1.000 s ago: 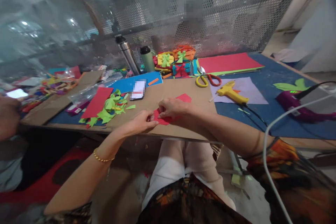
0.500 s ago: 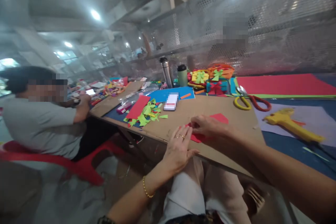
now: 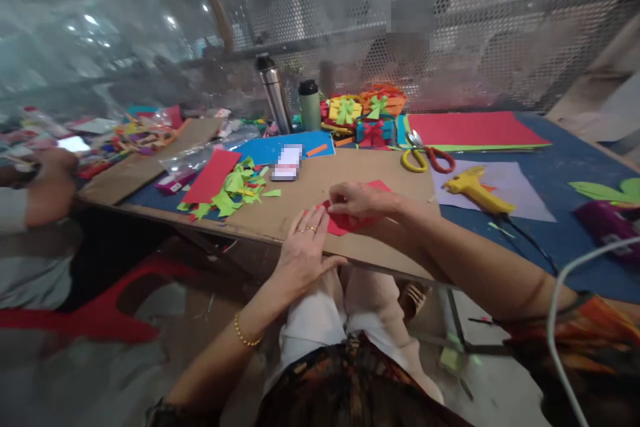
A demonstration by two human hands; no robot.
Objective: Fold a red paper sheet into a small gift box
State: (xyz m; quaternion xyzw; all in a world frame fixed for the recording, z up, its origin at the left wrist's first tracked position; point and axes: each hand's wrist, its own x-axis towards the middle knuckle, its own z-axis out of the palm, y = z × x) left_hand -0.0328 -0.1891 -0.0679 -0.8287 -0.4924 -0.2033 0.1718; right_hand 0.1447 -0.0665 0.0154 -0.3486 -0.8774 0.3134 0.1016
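Left hand [image 3: 305,250] now flat, fingers extended over left edge of red paper [image 3: 344,224], thumb apart; 1 s ago its thumb and fingertips gripped that edge; right hand [image 3: 357,200] curled on the paper, can't tell if pinching; paper stays on cardboard [image 3: 327,177]; beyond, yellow glue gun [image 3: 477,190] unmoved on lilac sheet [image 3: 525,197].

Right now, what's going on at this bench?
A person is working a piece of red paper on a cardboard sheet with both hands. The left hand lies flat, fingertips at the paper's left end; the right hand has its fingers curled at the paper, though whether they pinch it is unclear. To the right, a yellow hot glue gun lies on lilac paper, and scissors lie beyond the right hand.
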